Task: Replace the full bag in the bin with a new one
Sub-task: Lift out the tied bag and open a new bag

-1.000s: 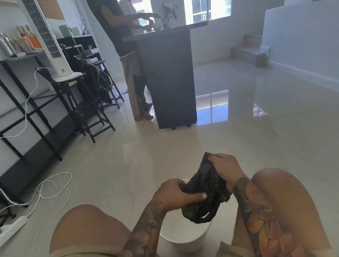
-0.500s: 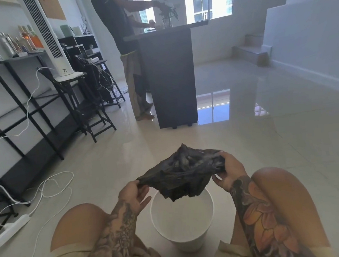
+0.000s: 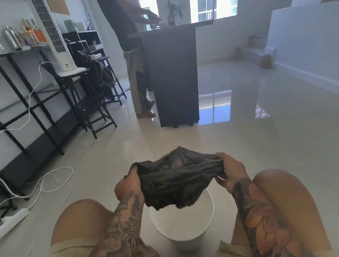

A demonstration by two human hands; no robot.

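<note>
Head view: a crumpled black bin bag (image 3: 179,180) is stretched between both hands, held above the white bin (image 3: 183,221), which stands on the tiled floor (image 3: 268,140) between the seated person's bare knees. The left hand (image 3: 128,185) grips the bag's left end with fingers curled into the plastic; the right hand (image 3: 230,171) pinches the right end, fingers wrapped over the bunched edge. The bag's lower folds sag down over the far part of the bin's rim. The inside of the bin shows white, with no liner visible in it.

On the left, a black shelf rack (image 3: 14,96) carries bottles and glasses (image 3: 13,37); their labels are too small to read. Just right of it, a white tower fan (image 3: 54,36) stands on a black stool and bears a dark mark near its base that looks like a "7"; the smaller print beneath cannot be read. White cables (image 3: 42,180) trail across the floor to a power strip (image 3: 9,223) at the near left. Farther back, a person (image 3: 128,39) stands at a dark worktop (image 3: 174,74) with a small potted plant (image 3: 172,11) on it.
</note>
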